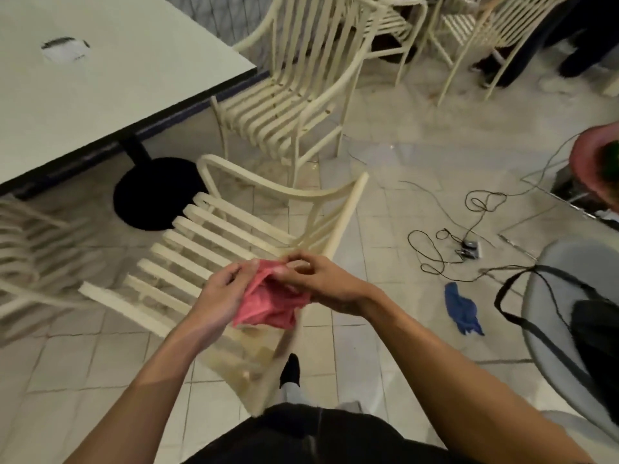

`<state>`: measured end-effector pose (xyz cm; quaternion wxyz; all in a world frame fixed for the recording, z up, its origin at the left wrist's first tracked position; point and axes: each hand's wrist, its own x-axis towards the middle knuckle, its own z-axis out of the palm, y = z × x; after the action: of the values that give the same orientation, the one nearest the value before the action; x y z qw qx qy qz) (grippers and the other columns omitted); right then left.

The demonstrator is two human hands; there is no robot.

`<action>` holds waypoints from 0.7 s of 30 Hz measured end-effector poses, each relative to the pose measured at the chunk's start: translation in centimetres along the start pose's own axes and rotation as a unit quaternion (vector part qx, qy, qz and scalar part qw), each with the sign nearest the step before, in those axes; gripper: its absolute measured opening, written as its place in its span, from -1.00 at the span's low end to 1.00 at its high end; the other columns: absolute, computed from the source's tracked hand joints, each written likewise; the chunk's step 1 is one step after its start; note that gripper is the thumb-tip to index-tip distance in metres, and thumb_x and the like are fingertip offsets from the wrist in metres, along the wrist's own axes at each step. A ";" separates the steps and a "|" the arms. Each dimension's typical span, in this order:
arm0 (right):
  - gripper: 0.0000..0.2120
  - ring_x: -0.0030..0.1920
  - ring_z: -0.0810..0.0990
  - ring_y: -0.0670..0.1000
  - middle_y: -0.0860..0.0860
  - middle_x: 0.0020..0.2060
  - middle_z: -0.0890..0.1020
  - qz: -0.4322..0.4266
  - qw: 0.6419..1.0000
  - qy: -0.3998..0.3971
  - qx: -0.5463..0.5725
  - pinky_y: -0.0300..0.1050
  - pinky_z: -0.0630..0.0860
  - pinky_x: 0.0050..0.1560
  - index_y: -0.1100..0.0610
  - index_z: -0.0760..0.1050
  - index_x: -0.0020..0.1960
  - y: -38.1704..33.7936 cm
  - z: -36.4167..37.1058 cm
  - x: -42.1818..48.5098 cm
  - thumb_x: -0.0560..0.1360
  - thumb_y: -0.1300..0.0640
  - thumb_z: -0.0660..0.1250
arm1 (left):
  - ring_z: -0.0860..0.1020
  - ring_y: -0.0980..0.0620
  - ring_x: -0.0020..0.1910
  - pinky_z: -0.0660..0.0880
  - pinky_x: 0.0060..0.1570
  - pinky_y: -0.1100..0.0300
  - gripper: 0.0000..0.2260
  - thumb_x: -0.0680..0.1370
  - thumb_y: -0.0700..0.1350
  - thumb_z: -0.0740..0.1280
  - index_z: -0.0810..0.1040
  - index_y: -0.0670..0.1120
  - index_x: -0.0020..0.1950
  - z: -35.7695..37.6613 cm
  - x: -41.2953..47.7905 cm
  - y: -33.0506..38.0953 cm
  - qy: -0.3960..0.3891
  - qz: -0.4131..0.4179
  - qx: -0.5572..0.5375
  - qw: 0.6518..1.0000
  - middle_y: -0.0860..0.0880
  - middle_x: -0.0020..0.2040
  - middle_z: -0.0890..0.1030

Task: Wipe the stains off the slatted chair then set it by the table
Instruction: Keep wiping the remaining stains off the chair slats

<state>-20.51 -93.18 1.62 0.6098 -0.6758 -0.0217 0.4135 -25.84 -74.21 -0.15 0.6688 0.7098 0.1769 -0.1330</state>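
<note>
A soft, crumpled pink cloth is gripped between the left hand and the right hand, the fingers of both curled into its folds. Just beneath them, the slatted chair, cream with flat parallel slats and a curved armrest, is seen on the glossy tiled floor. It is near the round black base of the smooth, pale bench. Farther off, a second cream chair is set by the bench's corner.
</note>
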 end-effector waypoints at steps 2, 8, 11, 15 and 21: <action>-0.59 -0.12 0.57 0.06 0.10 -0.04 0.61 0.008 1.000 -0.005 0.003 -0.02 0.52 -0.12 0.20 0.49 0.25 -0.7 -1.6 0.7 0.53 -0.03 0.43 | 0.68 -0.09 -0.11 0.62 -0.06 0.03 -0.62 0.54 0.22 0.26 0.65 -0.05 0.05 0.8 0.8 1.0 0.013 -0.008 0.002 1.000 -0.09 -0.11 0.71; -0.78 -0.06 0.69 0.00 0.08 -0.06 0.71 -0.027 0.998 -0.042 -0.034 -0.20 0.61 -0.03 0.24 0.62 0.14 -3.6 -8.6 2.4 0.57 0.13 0.39 | 0.69 -0.01 -0.06 0.62 -0.04 0.11 -0.58 0.53 0.28 0.26 0.63 -0.01 0.11 5.3 3.5 4.7 0.018 -0.001 0.033 0.999 -0.02 -0.08 0.71; -0.81 0.04 0.69 0.09 0.10 -0.03 0.72 -0.073 0.994 -0.055 -0.056 -0.05 0.62 0.08 0.14 0.66 0.10 -5.0 -13.0 3.2 0.56 0.10 0.37 | 0.60 0.01 -0.26 0.54 -0.22 0.17 -0.53 0.43 0.31 0.40 0.59 -0.13 -0.11 8.1 5.4 6.4 0.058 0.026 0.047 0.997 -0.12 -0.25 0.62; -0.76 0.09 0.65 0.24 0.23 0.02 0.68 -0.079 0.994 -0.075 -0.022 0.15 0.58 0.12 0.17 0.65 0.12 -7.1 -19.9 4.2 0.48 0.15 0.38 | 0.47 0.08 -0.39 0.41 -0.41 0.27 -0.50 0.36 0.19 0.56 0.41 -0.18 -0.24 12.4 8.1 9.0 0.058 0.053 0.007 0.997 -0.01 -0.36 0.48; -0.65 -0.21 0.63 0.02 0.13 -0.13 0.64 -0.057 0.993 -0.055 0.083 -0.14 0.57 -0.27 0.22 0.52 0.29 -11.0 -29.8 4.9 0.52 0.39 0.33 | 0.69 -0.08 -0.07 0.61 -0.12 0.09 -0.56 0.27 -0.13 0.61 0.55 -0.09 0.08 19.6 11.9 12.2 0.105 0.052 -0.098 0.988 -0.14 -0.03 0.70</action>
<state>5.36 -111.74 5.68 0.6846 -0.5965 -0.0590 0.4148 -8.93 -93.38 4.37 0.7189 0.6591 0.2209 -0.0044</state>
